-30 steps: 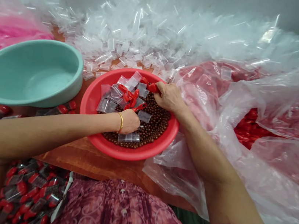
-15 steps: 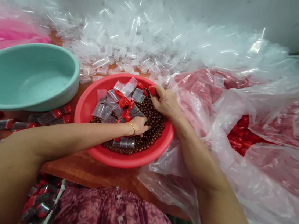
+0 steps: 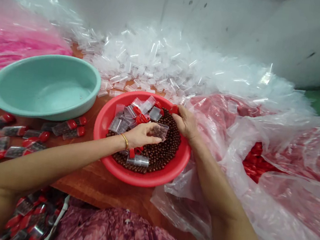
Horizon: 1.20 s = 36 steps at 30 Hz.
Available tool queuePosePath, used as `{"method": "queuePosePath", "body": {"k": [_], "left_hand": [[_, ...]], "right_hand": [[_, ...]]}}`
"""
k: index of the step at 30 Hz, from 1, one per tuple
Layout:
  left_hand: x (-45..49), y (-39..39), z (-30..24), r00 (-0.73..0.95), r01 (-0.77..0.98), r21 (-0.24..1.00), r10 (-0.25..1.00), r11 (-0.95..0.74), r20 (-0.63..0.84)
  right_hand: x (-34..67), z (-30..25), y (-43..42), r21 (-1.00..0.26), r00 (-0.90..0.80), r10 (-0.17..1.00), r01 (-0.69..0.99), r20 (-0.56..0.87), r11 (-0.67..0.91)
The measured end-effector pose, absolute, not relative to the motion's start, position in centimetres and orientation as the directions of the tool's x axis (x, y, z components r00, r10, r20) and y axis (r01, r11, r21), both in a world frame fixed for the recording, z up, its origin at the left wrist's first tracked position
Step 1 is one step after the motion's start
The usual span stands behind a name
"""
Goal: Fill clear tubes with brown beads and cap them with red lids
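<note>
Here's the left hand (image 3: 141, 134), up over the red basin (image 3: 139, 179) and gripping a clear plastic container (image 3: 162, 131) between thumb and fingers. There's brown inside it, apparently beads, though the small, soft view makes the fill level hard to call. Beneath it spread the loose brown beads (image 3: 169, 147), with other clear containers and red caps lying across the basin's left half. Over at the basin's far right edge, the right hand (image 3: 186, 121) pinches a red cap (image 3: 174, 109) at its fingertips, well short of the container. So this looks like the moment between scooping and capping: the next move calls for a level container, its mouth kept clear, and the cap lined up squarely with it.

And the change from half a second ago? Back then the left hand was down among the beads; it has lifted, container in plain sight. The right hand keeps its cap near the same edge. The view has shifted too, showing more of the filled, red-capped bottles (image 3: 15, 131) on the surface (image 3: 85, 183).
</note>
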State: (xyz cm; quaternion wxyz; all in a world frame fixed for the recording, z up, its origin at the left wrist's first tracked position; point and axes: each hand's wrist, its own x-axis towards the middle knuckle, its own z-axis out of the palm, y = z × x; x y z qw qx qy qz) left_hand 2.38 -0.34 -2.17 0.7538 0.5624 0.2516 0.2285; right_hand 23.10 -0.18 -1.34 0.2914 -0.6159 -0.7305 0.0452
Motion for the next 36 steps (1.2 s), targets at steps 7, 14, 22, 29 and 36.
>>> {"method": "queuePosePath", "body": {"k": [7, 14, 22, 29, 36], "left_hand": [[1.7, -0.2, -1.0, 0.696, -0.03, 0.955, 0.692, 0.294, -0.192], [1.5, 0.3, -0.3, 0.693, -0.111, 0.916, 0.691, 0.386, -0.208], [0.9, 0.5, -0.2, 0.704, -0.188, 0.968, 0.71, 0.169, 0.013], [1.2, 0.6, -0.6, 0.648, -0.179, 0.975, 0.73, -0.129, 0.216], [1.1, 0.4, -0.4, 0.724, -0.118, 0.986, 0.69, 0.118, 0.004]], "right_hand": [[22.4, -0.7, -0.6, -0.655, 0.117, 0.958, 0.75, 0.262, 0.088], [19.3, 1.2, -3.0, 0.093, -0.08, 0.959, 0.99, -0.273, 0.109], [18.2, -0.5, -3.5, 0.177, -0.146, 0.909, 0.957, -0.391, 0.23], [20.8, 0.3, -3.9, -0.372, -0.118, 0.979, 0.927, -0.166, 0.049], [20.4, 0.5, -3.9, -0.858, 0.043, 0.997, 0.508, -0.059, -0.073]]}}
